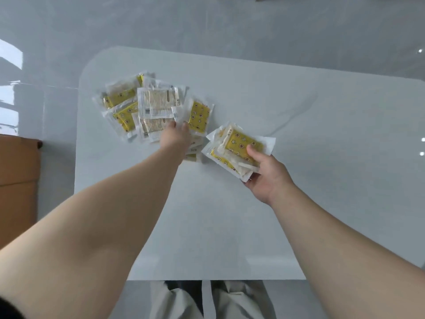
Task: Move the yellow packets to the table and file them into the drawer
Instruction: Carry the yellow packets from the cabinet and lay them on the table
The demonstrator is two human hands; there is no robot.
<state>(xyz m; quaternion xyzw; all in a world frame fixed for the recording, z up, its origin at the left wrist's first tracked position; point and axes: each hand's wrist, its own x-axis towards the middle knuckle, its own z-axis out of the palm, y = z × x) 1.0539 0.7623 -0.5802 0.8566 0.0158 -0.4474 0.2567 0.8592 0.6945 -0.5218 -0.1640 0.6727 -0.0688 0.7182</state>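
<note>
Right hand (264,173) grips stack (239,146); left hand (177,137) seemingly pinches packet (200,115).

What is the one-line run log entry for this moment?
left hand: touches loose packets on table, grip unclear | right hand: holds packet stack | drawer: not in view

Packets (147,107) are lying near the table's (299,215) far left corner, a stack (236,148) right of them, a box (18,180) beyond the left edge.
</note>
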